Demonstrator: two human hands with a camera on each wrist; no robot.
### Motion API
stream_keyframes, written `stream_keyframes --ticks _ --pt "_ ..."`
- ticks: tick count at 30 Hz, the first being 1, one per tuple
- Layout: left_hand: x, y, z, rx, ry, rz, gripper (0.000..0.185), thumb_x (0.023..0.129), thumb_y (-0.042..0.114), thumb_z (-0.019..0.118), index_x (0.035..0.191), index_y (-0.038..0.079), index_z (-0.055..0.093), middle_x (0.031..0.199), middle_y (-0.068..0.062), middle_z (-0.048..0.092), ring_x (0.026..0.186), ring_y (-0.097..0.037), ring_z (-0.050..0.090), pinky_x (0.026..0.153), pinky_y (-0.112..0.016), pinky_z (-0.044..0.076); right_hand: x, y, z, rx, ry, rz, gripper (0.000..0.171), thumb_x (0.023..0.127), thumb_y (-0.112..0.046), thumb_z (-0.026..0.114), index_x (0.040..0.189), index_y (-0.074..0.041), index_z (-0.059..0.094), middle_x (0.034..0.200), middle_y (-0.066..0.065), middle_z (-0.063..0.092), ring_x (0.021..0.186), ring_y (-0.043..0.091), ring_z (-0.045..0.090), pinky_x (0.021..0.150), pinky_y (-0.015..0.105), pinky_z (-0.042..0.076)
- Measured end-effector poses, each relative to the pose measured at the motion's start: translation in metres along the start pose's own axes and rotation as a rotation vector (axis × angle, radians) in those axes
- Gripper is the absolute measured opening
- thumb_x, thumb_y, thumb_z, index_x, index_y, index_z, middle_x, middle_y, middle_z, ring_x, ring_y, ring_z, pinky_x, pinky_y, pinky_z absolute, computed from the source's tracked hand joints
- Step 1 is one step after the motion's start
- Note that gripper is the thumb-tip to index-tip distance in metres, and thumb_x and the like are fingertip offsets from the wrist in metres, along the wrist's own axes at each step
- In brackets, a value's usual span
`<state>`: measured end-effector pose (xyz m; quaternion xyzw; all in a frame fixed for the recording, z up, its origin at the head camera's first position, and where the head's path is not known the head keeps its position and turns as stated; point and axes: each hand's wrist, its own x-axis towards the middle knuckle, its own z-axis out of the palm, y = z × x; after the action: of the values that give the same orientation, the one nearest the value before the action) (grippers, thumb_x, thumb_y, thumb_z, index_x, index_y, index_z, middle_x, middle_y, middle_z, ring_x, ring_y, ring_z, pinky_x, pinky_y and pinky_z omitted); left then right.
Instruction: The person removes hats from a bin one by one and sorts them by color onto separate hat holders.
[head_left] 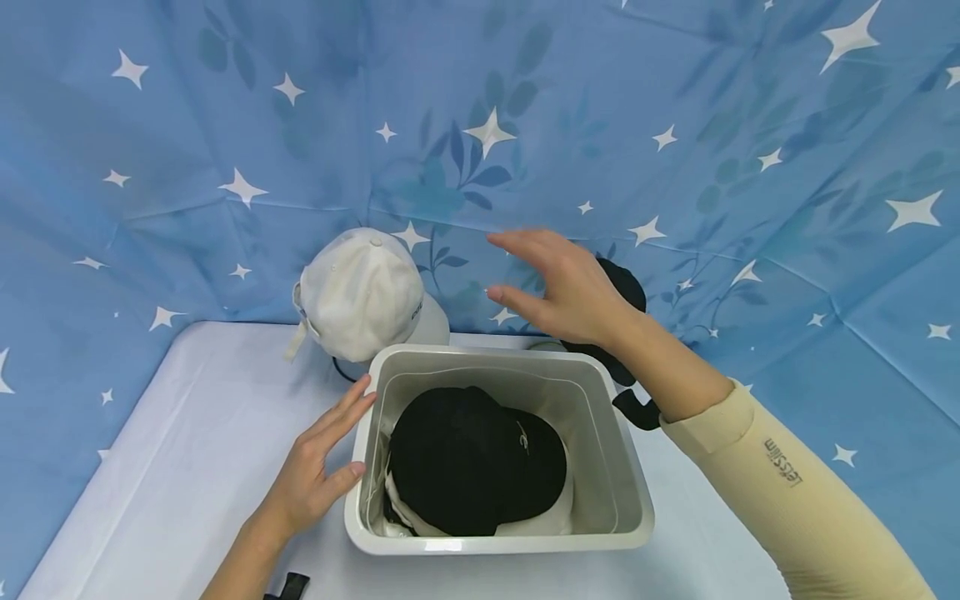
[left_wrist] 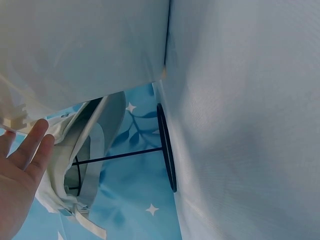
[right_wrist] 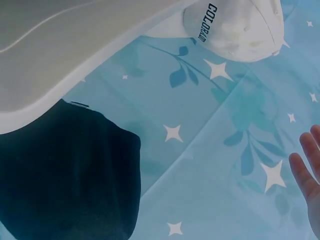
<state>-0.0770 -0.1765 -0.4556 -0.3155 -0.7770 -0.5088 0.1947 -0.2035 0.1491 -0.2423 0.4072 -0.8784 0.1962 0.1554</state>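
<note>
The left hand [head_left: 311, 471] lies flat with straight fingers against the left wall of the grey bin [head_left: 626, 492], holding nothing. The bin stands near the front edge of the table [head_left: 187, 467], about midway along it. Inside it, a black cap [head_left: 472, 458] lies on top of something white. The right hand [head_left: 566, 292] hovers above the bin's back rim, fingers spread and loose, gripping nothing. Just behind that hand, toward the table's back edge, another black cap [head_left: 626, 287] sits, partly hidden by the wrist. A white cap [head_left: 360, 296] perches on a thin black wire stand [left_wrist: 167, 150] near the back edge, just left of the bin's back-left corner. Blue star-printed cloth [head_left: 675, 108] hangs behind the table.
</note>
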Motion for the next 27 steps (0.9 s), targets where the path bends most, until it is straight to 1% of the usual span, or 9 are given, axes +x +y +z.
stream_keyframes --ticks 6,10,14,16,18,20,22,24,27 --pt "-0.001 0.000 0.000 -0.002 -0.002 -0.009 0.073 0.082 0.010 0.062 0.153 0.000 0.051 0.165 -0.020 0.038 0.153 -0.024 0.038 0.122 -0.024 0.028 -0.014 -0.001 0.000 -0.010 0.017 -0.070 0.063 0.092 -0.027 0.078 0.148 -0.006 0.059 0.146 0.015 0.061 0.136 0.033 0.055 0.105 0.058 0.048" --pt "-0.001 0.000 0.000 -0.006 -0.004 -0.010 0.073 0.082 0.010 0.062 0.153 0.000 0.051 0.165 -0.020 0.038 0.153 -0.023 0.038 0.121 -0.023 0.028 -0.024 -0.003 0.000 -0.021 0.028 -0.106 0.064 0.090 -0.028 0.080 0.147 -0.006 0.060 0.143 0.015 0.063 0.133 0.033 0.058 0.102 0.057 0.051" --pt "-0.001 0.000 0.000 -0.004 -0.001 -0.004 0.072 0.084 0.012 0.062 0.153 0.000 0.051 0.165 -0.020 0.038 0.152 -0.024 0.038 0.121 -0.023 0.028 -0.034 -0.004 0.002 -0.028 0.032 -0.137 0.065 0.088 -0.030 0.081 0.145 -0.004 0.061 0.140 0.015 0.065 0.130 0.033 0.060 0.104 0.056 0.050" --pt "-0.001 -0.001 0.000 -0.001 0.000 -0.001 0.071 0.085 0.014 0.062 0.153 0.000 0.050 0.165 -0.020 0.038 0.152 -0.024 0.038 0.121 -0.023 0.028 -0.038 -0.004 0.003 -0.028 0.031 -0.148 0.065 0.089 -0.033 0.079 0.144 -0.004 0.061 0.140 0.015 0.066 0.129 0.034 0.061 0.106 0.056 0.049" --pt "-0.001 -0.001 0.000 0.003 0.000 0.000 0.070 0.086 0.016 0.062 0.154 0.000 0.050 0.165 -0.020 0.038 0.152 -0.024 0.038 0.121 -0.023 0.028 -0.043 -0.005 0.003 -0.027 0.025 -0.155 0.064 0.095 -0.042 0.074 0.145 -0.004 0.061 0.140 0.014 0.066 0.130 0.034 0.061 0.107 0.056 0.048" --pt "-0.001 -0.002 0.000 0.006 0.000 0.000 0.070 0.087 0.017 0.062 0.153 -0.001 0.050 0.165 -0.021 0.038 0.152 -0.024 0.038 0.121 -0.023 0.028 -0.048 -0.006 0.004 -0.030 0.016 -0.157 0.067 0.099 -0.053 0.064 0.145 -0.005 0.061 0.141 0.014 0.065 0.130 0.034 0.060 0.107 0.057 0.047" --pt "-0.001 -0.002 0.000 0.006 0.001 0.002 0.069 0.087 0.017 0.062 0.153 -0.001 0.050 0.165 -0.021 0.038 0.152 -0.025 0.039 0.121 -0.023 0.028 -0.052 -0.005 0.005 -0.031 0.008 -0.158 0.073 0.101 -0.062 0.054 0.146 -0.005 0.060 0.142 0.013 0.065 0.129 0.034 0.061 0.107 0.057 0.047" --pt "-0.001 -0.003 0.000 0.006 0.001 0.004 0.069 0.088 0.017 0.062 0.153 -0.002 0.050 0.164 -0.022 0.038 0.152 -0.025 0.039 0.121 -0.023 0.028 -0.056 -0.005 0.006 -0.028 0.001 -0.164 0.076 0.102 -0.066 0.048 0.145 -0.005 0.060 0.142 0.013 0.065 0.128 0.034 0.061 0.106 0.057 0.048" --pt "0.000 -0.003 0.000 0.004 0.000 0.006 0.069 0.088 0.018 0.062 0.153 -0.002 0.050 0.164 -0.022 0.038 0.152 -0.025 0.039 0.121 -0.023 0.028 -0.062 -0.005 0.007 -0.019 -0.002 -0.176 0.077 0.102 -0.066 0.047 0.145 -0.004 0.060 0.142 0.013 0.065 0.128 0.034 0.061 0.107 0.057 0.047"
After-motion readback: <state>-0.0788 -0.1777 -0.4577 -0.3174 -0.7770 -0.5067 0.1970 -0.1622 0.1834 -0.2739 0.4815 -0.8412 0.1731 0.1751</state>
